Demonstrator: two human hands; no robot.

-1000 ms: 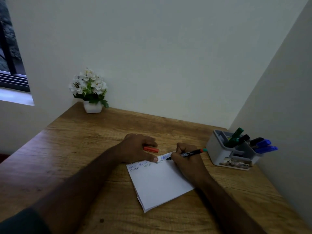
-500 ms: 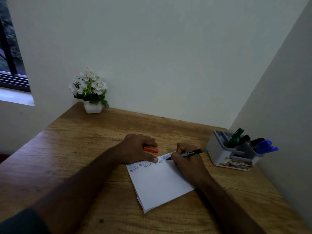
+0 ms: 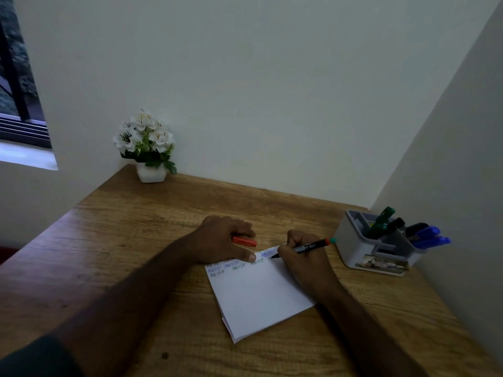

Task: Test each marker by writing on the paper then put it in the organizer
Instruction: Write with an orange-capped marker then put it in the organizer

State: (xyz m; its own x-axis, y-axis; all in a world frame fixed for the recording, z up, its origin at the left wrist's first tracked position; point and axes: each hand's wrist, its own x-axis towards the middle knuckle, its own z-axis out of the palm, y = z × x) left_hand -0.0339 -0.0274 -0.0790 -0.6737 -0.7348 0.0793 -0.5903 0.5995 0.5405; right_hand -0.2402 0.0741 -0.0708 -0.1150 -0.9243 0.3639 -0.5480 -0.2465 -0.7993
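Note:
A white pad of paper [image 3: 255, 297] lies on the wooden desk [image 3: 130, 229], with short rows of letters along its top edge. My right hand [image 3: 302, 257] grips a black marker [image 3: 304, 248] with a teal end, its tip touching the paper near the top right. My left hand [image 3: 223, 240] rests on the pad's top left corner, thumb pressing the paper, with a red cap [image 3: 244, 241] held under its fingers. At the right, by the wall, stands a grey organizer [image 3: 356, 246] with green, black and blue markers [image 3: 428, 236] in it.
A white pot of white flowers [image 3: 148, 148] stands at the desk's back left corner. Walls close the desk at the back and right. A window is at the far left.
The marker's tip has shifted slightly along the writing line. My left hand has stayed in place.

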